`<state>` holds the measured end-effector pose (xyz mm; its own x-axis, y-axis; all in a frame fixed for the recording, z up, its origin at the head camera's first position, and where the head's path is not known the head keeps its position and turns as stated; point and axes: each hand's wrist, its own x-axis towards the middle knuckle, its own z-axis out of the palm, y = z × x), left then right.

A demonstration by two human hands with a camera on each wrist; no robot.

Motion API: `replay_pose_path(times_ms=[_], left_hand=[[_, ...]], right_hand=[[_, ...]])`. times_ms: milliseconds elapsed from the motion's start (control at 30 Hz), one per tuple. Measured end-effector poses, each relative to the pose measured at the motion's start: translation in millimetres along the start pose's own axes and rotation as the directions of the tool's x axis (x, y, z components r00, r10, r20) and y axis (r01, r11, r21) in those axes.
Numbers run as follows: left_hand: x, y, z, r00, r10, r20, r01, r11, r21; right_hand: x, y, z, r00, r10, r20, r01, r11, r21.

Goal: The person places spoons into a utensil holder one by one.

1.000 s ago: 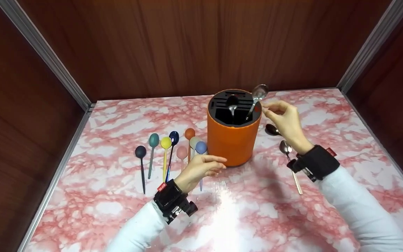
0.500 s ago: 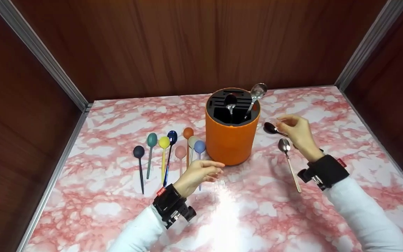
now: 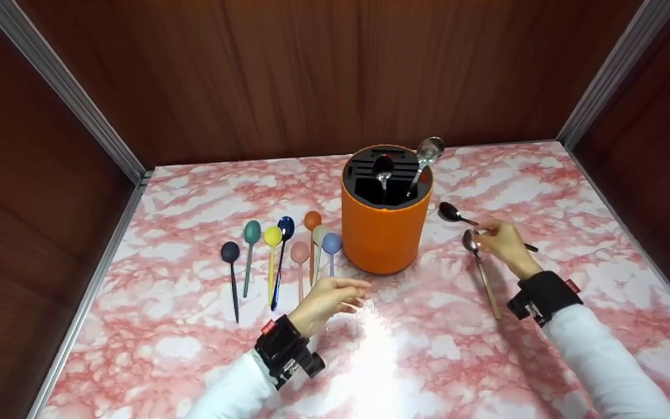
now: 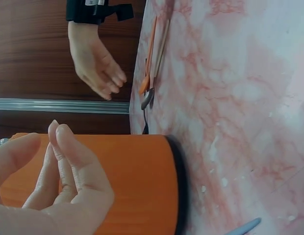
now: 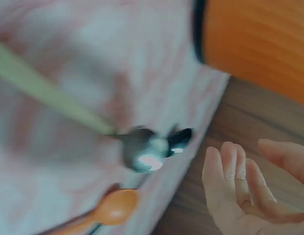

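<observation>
My right hand (image 3: 505, 244) hovers over the spoons at the right, fingers loosely bent, holding nothing. Just below it lie a silver-bowled spoon with a gold handle (image 3: 488, 285) and a black spoon (image 3: 449, 212). The right wrist view also has an orange spoon (image 5: 115, 205) there, not visible in the head view. My left hand (image 3: 329, 302) hangs relaxed and empty in front of the orange cutlery holder (image 3: 384, 238). From the holder's black slotted top rise a silver spoon (image 3: 430, 152), leaning right, and a darker-looking spoon (image 3: 382, 169).
Several coloured spoons lie left of the holder, among them a navy one (image 3: 230, 253), a green one (image 3: 252, 231), a yellow one (image 3: 273, 235) and a light blue one (image 3: 331, 243). Wood-look panels (image 3: 288, 75) enclose the pink marbled table (image 3: 184, 372).
My right hand has moved away from the silver spoon in the holder, rightward and down towards the spoons on the table. The left hand has sunk slightly.
</observation>
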<state>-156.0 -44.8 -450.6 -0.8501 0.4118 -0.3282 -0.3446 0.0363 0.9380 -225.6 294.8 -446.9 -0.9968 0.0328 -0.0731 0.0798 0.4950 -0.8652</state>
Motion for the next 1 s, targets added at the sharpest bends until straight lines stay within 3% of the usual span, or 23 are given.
replay_pose_path(times_ms=[233,333,533,767,1000], left_hand=[[-0.2,-8.0,-0.6,1.0,-0.002,-0.002,0.002,1.0,-0.017],[-0.1,-10.5,-0.5,1.0,-0.008,0.003,0.008,1.0,-0.017],[0.6,-17.0,0.8,0.999,-0.044,-0.011,0.044,0.999,-0.012],[-1.0,-21.6,1.7,0.995,-0.09,-0.05,0.09,0.996,-0.002],[-1.6,-27.5,2.6,0.996,-0.082,-0.039,0.082,0.996,-0.02]], right_hand=[[2.4,26.1,1.2,0.998,-0.015,-0.057,0.0,0.966,-0.259],[3.2,33.1,2.2,0.999,-0.008,-0.039,-0.004,0.951,-0.309],[0.0,44.2,7.2,0.995,0.091,0.032,-0.08,0.965,-0.251],[3.7,49.2,5.8,0.987,0.157,0.032,-0.139,0.94,-0.313],[7.8,43.6,4.3,0.971,0.225,0.081,-0.195,0.941,-0.276]])
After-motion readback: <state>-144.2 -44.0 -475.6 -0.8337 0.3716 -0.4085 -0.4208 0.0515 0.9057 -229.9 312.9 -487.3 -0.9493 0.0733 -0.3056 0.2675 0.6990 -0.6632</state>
